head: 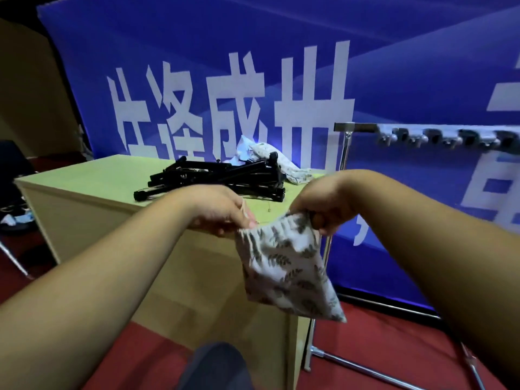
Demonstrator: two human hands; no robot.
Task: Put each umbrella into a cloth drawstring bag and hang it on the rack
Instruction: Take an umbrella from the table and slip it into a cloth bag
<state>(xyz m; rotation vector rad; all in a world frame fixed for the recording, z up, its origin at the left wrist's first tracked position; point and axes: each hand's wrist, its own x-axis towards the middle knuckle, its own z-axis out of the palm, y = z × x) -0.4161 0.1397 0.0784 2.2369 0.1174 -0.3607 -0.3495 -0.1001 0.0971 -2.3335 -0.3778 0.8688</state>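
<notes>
At nine o'clock of the view, dark clutter [12,175] is seen on the floor beside a pale wooden table [84,181]. On the tabletop, at eleven o'clock from the hands, folded black umbrellas [213,178] are piled in a heap. A bundle of printed cloth bags [281,161] is laid touching the heap at its two o'clock. A blue banner [197,46] with large white characters is stretched behind the table, at twelve o'clock.

The left hand [222,213] is raised in front of the table's near edge. The left rim of a leaf-printed drawstring bag [287,266] is pinched between its thumb and curled fingers, and a thin cord is seen over the thumb. The bag is held in the air between the two hands, its mouth stretched at the top and its body hung toward five o'clock, clear of the tabletop. Whether anything is inside cannot be told. The right rim of the mouth is gripped by the right hand [323,212], fingers curled round the cloth.

At three o'clock of the table, a metal rack [354,127] is stood on red carpet [394,350], and a blurred row of hooks [450,139] is hung along its top bar. At six o'clock, a knee [213,367] in dark cloth is seen.
</notes>
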